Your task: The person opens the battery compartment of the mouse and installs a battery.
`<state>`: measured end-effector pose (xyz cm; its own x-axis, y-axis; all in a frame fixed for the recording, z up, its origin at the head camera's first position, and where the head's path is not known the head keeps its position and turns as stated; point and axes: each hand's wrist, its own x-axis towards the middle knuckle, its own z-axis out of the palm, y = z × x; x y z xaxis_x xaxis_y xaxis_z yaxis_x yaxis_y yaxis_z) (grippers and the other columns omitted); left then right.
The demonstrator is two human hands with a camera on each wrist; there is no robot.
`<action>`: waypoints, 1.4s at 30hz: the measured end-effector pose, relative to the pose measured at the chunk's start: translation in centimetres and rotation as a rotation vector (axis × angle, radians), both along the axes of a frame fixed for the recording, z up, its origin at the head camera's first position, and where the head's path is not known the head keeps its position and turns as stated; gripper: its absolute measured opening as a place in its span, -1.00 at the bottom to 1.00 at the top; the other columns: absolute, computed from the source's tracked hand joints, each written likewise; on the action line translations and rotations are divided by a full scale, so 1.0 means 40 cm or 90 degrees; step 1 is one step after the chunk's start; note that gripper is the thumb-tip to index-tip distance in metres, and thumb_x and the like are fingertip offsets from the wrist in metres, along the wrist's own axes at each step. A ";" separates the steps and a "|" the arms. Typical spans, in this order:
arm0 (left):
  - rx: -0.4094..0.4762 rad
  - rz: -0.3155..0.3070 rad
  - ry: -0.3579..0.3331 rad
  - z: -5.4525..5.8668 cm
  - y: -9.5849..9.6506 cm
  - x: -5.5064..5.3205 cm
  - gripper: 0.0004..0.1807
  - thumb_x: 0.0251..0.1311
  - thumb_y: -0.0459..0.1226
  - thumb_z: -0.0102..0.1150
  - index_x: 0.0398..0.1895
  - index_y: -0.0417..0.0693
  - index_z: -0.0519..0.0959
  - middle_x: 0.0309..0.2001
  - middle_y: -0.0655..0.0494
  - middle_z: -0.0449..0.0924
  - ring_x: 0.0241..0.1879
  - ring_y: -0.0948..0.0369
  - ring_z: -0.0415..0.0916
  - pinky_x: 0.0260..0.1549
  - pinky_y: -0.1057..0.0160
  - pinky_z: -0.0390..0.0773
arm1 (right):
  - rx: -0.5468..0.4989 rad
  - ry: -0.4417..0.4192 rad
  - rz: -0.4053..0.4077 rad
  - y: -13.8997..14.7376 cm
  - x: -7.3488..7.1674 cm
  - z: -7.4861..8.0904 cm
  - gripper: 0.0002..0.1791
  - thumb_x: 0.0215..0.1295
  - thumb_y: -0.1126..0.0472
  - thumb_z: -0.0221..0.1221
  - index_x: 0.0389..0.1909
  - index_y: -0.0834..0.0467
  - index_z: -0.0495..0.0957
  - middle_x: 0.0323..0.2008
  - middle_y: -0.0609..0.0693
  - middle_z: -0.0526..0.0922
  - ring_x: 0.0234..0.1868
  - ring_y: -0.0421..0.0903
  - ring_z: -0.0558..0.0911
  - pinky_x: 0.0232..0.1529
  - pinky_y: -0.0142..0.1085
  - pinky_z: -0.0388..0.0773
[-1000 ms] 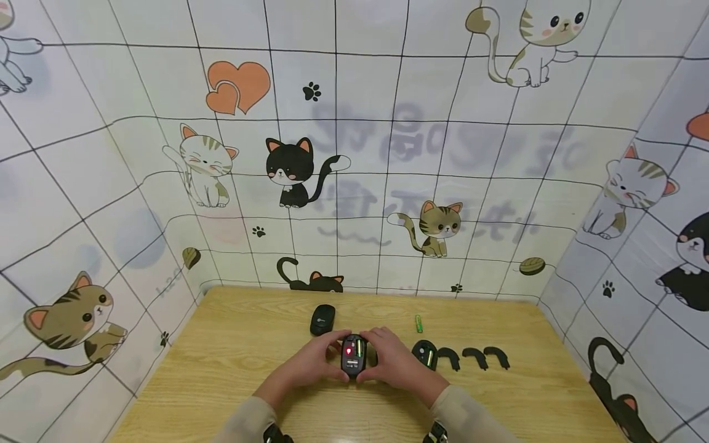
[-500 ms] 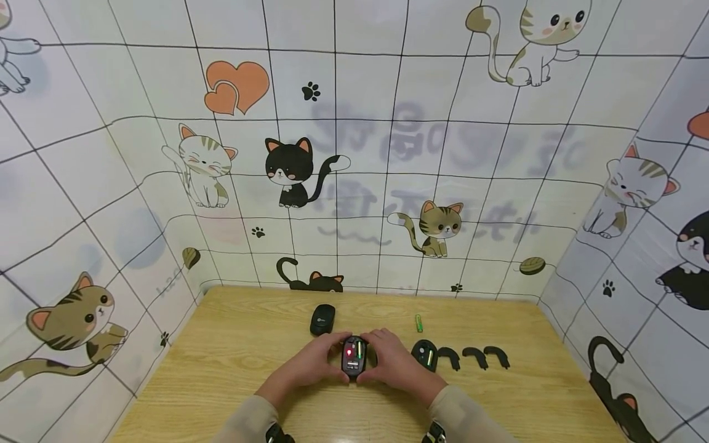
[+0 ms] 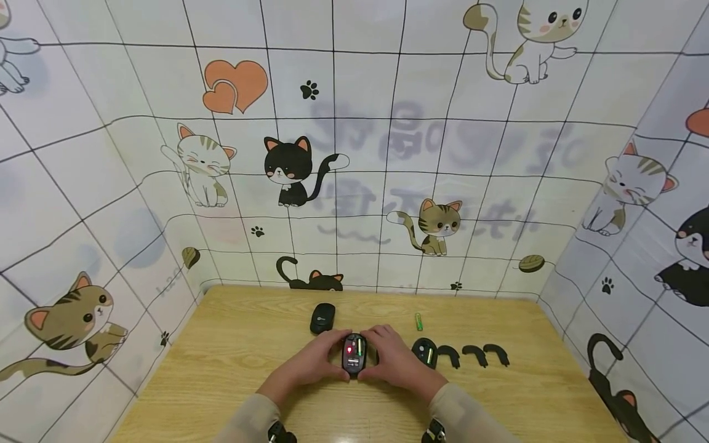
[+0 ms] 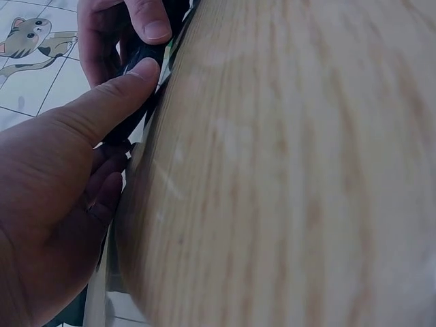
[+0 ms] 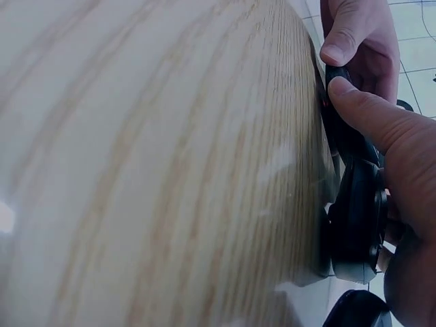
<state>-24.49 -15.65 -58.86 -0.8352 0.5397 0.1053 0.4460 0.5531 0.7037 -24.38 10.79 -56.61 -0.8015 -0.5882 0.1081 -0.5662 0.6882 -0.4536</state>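
Note:
A black computer mouse [image 3: 354,355] lies underside up between my two hands. Its red light glows, and a green battery [image 3: 359,347] shows in its open compartment. My left hand [image 3: 311,360] grips the left side with thumb and fingers; my right hand [image 3: 396,362] grips the right side the same way. In both wrist views the thumbs meet at the mouse's near end. Just right of the right hand, a second upturned mouse [image 3: 424,352] also has a battery in its open compartment.
Behind the left hand sits another black mouse [image 3: 322,318], top side up. A loose green battery [image 3: 418,321] lies farther back on the wooden table [image 3: 221,357]. Curved black pieces [image 3: 475,355] stand in a row at right. A cat-print sheet [image 3: 365,147] encloses the table.
Both hands keep their grip on the mouse with almost no movement. The head view has shifted very slightly.

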 end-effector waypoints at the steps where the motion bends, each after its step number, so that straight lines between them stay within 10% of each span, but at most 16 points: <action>1: 0.000 0.001 -0.002 0.001 0.000 0.000 0.13 0.07 -0.03 0.79 0.66 -0.15 0.37 0.44 0.07 0.55 0.45 0.05 0.44 0.52 -0.12 0.40 | 0.001 0.005 0.002 0.000 -0.001 0.000 0.04 0.13 -0.24 0.66 0.52 0.19 0.50 0.27 0.00 0.58 0.32 0.02 0.48 0.41 0.10 0.53; 24: 0.046 0.007 -0.039 -0.004 -0.025 -0.002 0.00 0.21 -0.02 0.70 0.65 -0.01 0.39 0.42 0.14 0.51 0.32 0.09 0.55 0.35 -0.03 0.58 | -0.052 -0.050 -0.022 -0.004 -0.002 0.022 0.02 0.25 -0.28 0.58 0.57 0.18 0.44 0.39 0.01 0.53 0.38 0.01 0.45 0.36 0.10 0.58; 42: 0.118 0.164 0.042 0.022 -0.117 -0.037 -0.50 0.39 -0.25 0.55 0.34 -0.11 0.64 0.22 0.02 0.66 0.18 0.06 0.59 0.17 -0.02 0.65 | -0.137 -0.080 -0.029 -0.097 -0.084 0.056 -0.22 0.45 -0.09 0.49 0.49 0.26 0.50 0.38 0.15 0.52 0.40 0.18 0.49 0.37 0.18 0.54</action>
